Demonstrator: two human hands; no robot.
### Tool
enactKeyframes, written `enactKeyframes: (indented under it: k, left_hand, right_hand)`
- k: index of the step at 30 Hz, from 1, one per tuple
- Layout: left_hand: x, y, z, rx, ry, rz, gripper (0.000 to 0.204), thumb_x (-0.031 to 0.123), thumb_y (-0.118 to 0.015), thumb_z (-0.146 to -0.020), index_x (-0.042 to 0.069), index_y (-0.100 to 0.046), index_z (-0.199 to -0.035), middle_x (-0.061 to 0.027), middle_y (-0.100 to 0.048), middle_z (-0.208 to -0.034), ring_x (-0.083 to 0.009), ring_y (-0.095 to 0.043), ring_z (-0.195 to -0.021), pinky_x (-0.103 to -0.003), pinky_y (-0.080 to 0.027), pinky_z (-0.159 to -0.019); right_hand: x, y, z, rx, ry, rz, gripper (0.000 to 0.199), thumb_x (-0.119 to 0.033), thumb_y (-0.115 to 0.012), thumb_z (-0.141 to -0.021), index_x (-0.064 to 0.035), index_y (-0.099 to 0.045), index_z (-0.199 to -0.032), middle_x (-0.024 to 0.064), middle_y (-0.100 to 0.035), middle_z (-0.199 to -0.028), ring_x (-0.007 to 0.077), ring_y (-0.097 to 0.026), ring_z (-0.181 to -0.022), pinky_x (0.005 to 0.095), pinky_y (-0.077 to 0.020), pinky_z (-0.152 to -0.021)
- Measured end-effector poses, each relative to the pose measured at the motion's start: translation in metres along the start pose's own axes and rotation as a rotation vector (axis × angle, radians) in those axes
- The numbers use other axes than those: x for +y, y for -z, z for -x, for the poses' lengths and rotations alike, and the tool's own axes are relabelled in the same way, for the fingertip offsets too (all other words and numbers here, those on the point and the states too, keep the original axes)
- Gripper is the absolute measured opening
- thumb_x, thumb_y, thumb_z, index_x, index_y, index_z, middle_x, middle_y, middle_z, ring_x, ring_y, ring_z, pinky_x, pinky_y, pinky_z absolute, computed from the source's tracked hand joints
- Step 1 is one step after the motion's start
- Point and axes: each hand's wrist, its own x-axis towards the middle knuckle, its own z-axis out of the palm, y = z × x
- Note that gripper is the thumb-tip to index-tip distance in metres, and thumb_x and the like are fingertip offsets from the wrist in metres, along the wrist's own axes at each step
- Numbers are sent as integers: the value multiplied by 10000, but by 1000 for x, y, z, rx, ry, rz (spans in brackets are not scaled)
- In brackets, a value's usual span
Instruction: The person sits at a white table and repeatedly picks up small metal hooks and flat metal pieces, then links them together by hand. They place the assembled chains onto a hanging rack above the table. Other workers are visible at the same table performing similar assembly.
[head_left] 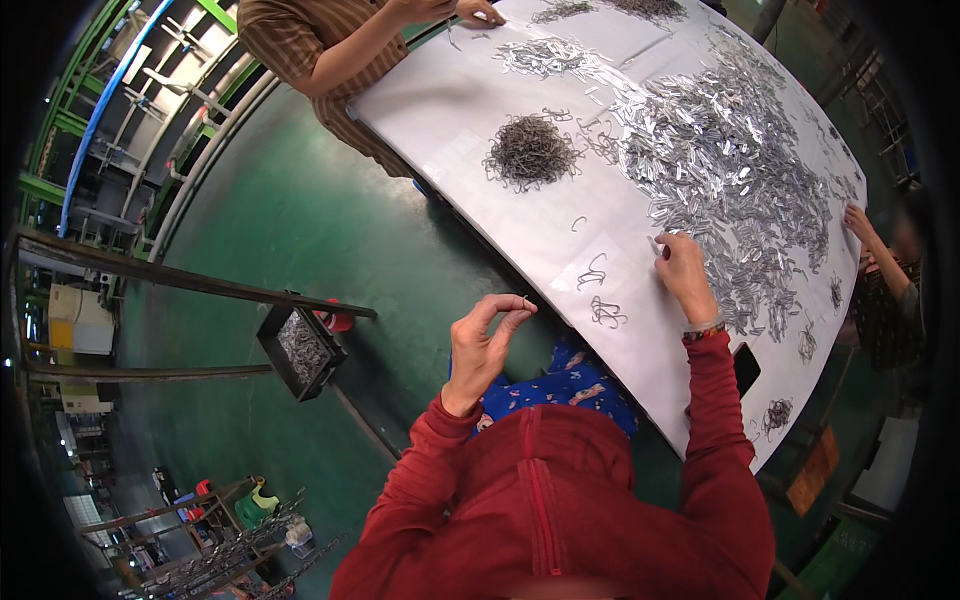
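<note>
Black tray [300, 350]: left of the person, above the green floor, filled with small metal pieces.
Left hand [482, 345]: raised off the table edge, thumb and forefinger pinched on a small wire hook [526, 300].
Wire pile [530, 150]: dark tangle, far side of the white table [440, 110].
Bent wires [598, 292]: loose on the table, between both hands.
Right hand [686, 272]: resting on the table, fingertips pinching a metal clip [654, 244] at the near edge of the clip heap [730, 160].
</note>
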Motion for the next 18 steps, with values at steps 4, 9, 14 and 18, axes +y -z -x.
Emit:
enactKeyframes:
  k: [4,9,14,18]
  left_hand:
    - [-1,-2,-3,-32,-21,-36,53,-9,-608,-853,-17,-616,-905,-73,-681,-851,-140,-648,-808,-258,-510,-750]
    - [3,-8,-11,-102,-50,-98,78,11,-623,-833,2,-624,-911,-88,-678,-842,-192,-649,-791,-291,-500,-719]
    - [10,-4,-14,-128,-44,-127,92,18,-625,-825,17,-623,-916,-94,-673,-843,-242,-644,-793,-326,-489,-709]
    - [14,-2,-15,-134,-70,-156,88,27,-629,-820,21,-619,-907,-97,-667,-837,-264,-637,-792,-340,-483,-705]
  right_hand:
    - [-46,2,6,-64,-256,-694,211,-6,-655,-723,-14,-702,-929,88,-658,-763,150,-613,-680,265,-477,-624]
    - [-126,-8,20,-323,-282,-1453,160,6,-651,-803,32,-681,-958,76,-673,-800,109,-624,-693,221,-505,-653]
    - [-157,3,29,-259,-195,-1347,156,13,-661,-811,50,-671,-962,99,-679,-801,121,-629,-691,225,-516,-649]
    - [-161,11,31,-236,-164,-1288,149,7,-661,-810,41,-681,-954,83,-682,-792,103,-619,-679,210,-502,-631]
